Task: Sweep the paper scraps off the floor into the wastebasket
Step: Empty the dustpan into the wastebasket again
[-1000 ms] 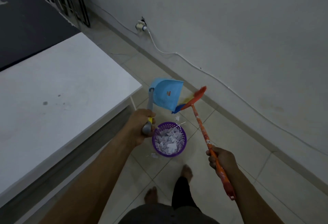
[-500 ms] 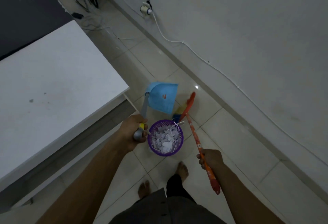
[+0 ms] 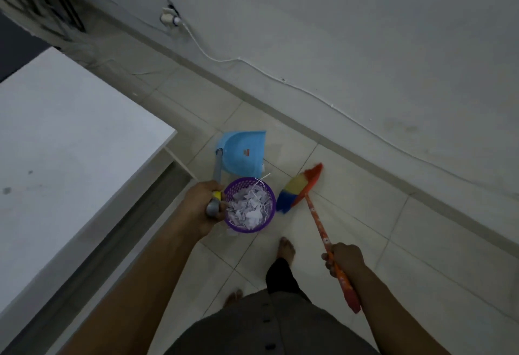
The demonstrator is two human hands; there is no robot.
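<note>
**Operator:** Confirming status after the tip-out: where do the tools stand?

**Technician:** One second ago the dustpan hung tilted above the wastebasket, with the broom head against its lip. Now the dustpan is lowered behind the basket, apparently onto the floor. The broom head has swung out to the basket's right, bristles at the tiles.

**Operator:** Grip state?

**Technician:** Left grip is wrapped around the dustpan handle, just beside the basket rim. Right grip is closed around the orange broom handle, near its upper end.

**Operator:** Location of the paper scraps?

**Technician:** Paper scraps fill the wastebasket close to the rim, and a few strips stick up over the far edge. One small pale fleck lies by the dustpan's corner. Whether it is paper cannot be confirmed.

**Operator:** Meaning for the task?

**Technician:** Judgement: the load is emptied and the task is almost complete. Remaining step: inspect the tiles around the basket and sweep up any stray.
</note>
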